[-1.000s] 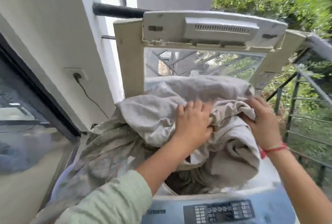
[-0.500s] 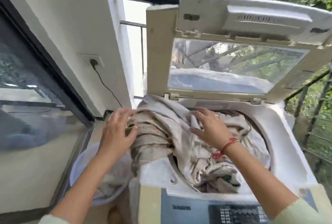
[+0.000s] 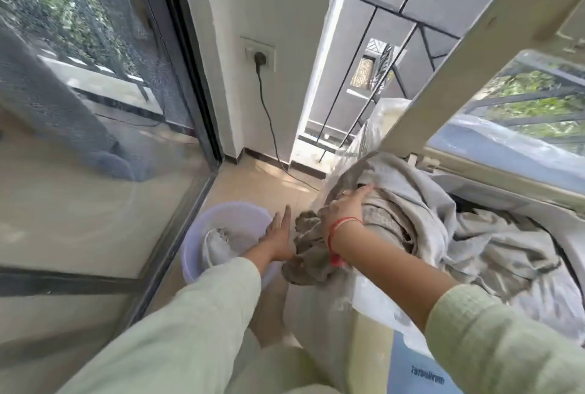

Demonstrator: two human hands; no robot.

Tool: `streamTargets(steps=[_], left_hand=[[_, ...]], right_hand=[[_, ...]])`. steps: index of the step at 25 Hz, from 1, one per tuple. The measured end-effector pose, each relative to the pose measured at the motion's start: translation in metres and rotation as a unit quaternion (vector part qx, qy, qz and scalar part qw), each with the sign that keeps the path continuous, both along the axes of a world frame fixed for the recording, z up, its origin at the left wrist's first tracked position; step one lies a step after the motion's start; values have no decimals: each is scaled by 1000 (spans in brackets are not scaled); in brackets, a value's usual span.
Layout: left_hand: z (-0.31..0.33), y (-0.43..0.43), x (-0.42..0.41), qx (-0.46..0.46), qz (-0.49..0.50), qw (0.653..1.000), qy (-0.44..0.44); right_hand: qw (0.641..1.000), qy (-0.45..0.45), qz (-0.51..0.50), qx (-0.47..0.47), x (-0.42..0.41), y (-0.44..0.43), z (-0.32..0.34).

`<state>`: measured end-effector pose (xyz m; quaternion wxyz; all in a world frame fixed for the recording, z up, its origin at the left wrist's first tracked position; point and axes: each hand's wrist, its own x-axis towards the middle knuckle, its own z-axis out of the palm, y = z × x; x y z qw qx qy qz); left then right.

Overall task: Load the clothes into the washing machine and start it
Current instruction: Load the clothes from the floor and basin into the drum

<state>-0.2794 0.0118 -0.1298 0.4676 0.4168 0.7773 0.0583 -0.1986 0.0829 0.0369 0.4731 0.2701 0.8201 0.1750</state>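
Landmark: the washing machine [image 3: 373,333] is a top-loader with a cream body under wrinkled clear plastic film. The frame cuts it off at the right and bottom.
Lid: the lid [image 3: 474,55] stands raised behind the machine's opening, a cream frame round a glass pane. Its top runs out of view.
Clothes: the clothes [image 3: 474,245] are soft, crumpled grey-beige fabric. They are heaped in the machine's opening and spill over its left rim, and one bunched end hangs down that side.
Right hand: the right hand [image 3: 346,207] lies on the fold at the machine's left rim, fingers stretched fairly flat on the fabric. The thumb is hidden, so I cannot tell whether it pinches.
Left hand: the left hand [image 3: 278,237] is just left of the machine and lower, over the basin, with straight fingers holding nothing.
Basin: the basin [image 3: 228,213] is round, smooth lavender plastic on the tiled floor just left of the machine. The pale green sleeve [image 3: 190,314] covers its near rim.
Basin cloth: a pale cloth [image 3: 218,246] with a scalloped edge lies inside.
Panel: the blue control panel [image 3: 421,371] sits at the machine's front. I cannot read its blurred lettering.
Drum: buried under fabric.
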Motion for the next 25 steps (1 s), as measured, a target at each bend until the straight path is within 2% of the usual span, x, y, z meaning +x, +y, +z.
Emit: streamTargets(steps=[1, 3, 5, 7, 8, 10, 11, 13, 14, 15, 16, 17, 18, 19, 20, 22, 23, 25], left_hand=[[3, 5, 8, 19, 4, 1000, -24], [14, 13, 20, 88, 5, 994, -57], [37, 14, 30, 183, 116, 973, -73], [71, 22, 46, 332, 246, 907, -85], [90, 31, 57, 418, 254, 870, -63], [142, 51, 92, 560, 153, 813, 51], [169, 64, 120, 607, 80, 783, 111], [196, 96, 174, 635, -37, 736, 231], [195, 112, 201, 617, -103, 724, 290], [181, 125, 224, 558, -191, 731, 344], [162, 138, 244, 454, -288, 753, 379], [140, 145, 256, 324, -356, 790, 380], [120, 147, 261, 184, -389, 833, 346], [107, 146, 264, 73, -396, 865, 300], [101, 145, 264, 2, -391, 880, 270], [108, 145, 258, -49, -379, 887, 259], [118, 144, 252, -54, -374, 887, 264], [139, 142, 239, -47, -345, 890, 295]], right_hand=[[999, 42, 13, -5, 2, 0, 4], [979, 205, 3, -22, 24, 8, 18], [929, 366, -31, -37, 71, 22, 42], [871, 487, -45, -36, 142, 43, 70], [843, 536, -41, -18, 182, 52, 79], [810, 580, -19, 84, 261, 67, 88], [805, 576, -10, 142, 298, 71, 89], [818, 535, -13, 212, 356, 83, 73], [843, 492, -35, 216, 379, 88, 60], [885, 418, -77, 189, 395, 93, 45], [926, 330, -146, 113, 408, 95, 35], [950, 232, -208, 18, 412, 93, 25], [953, 167, -242, -78, 414, 92, 14], [946, 154, -243, -149, 413, 91, 7], [941, 158, -239, -179, 408, 93, 6], [919, 260, -233, -182, 400, 105, 18], [903, 343, -210, -149, 398, 115, 26], [871, 473, -129, -16, 397, 139, 22]])
